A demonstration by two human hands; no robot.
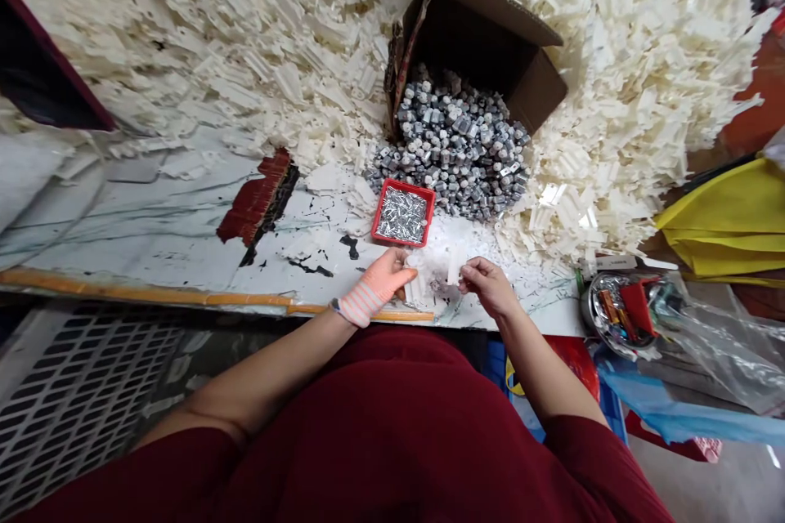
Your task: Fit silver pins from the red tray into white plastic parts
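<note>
My left hand [381,279], in an orange glove with a striped cuff, is closed on a white plastic piece [415,291] at the table's front edge. To its right, my bare right hand [486,284] pinches another flat white plastic piece [455,263], held upright. A small gap separates the two pieces. Just beyond my left hand sits a square red tray [374,222] full of small shiny metal pins [401,215]. Behind it, small grey and white parts [463,151] spill from a cardboard box [540,90] lying on its side.
Large heaps of cream-white plastic pieces [245,41] cover the back of the table [153,221]. A torn dark-red scrap [257,200] lies left of the tray. At the right stand a metal bowl [592,315] of odds and ends and a yellow bag [729,221]. A white grate [79,392] is below left.
</note>
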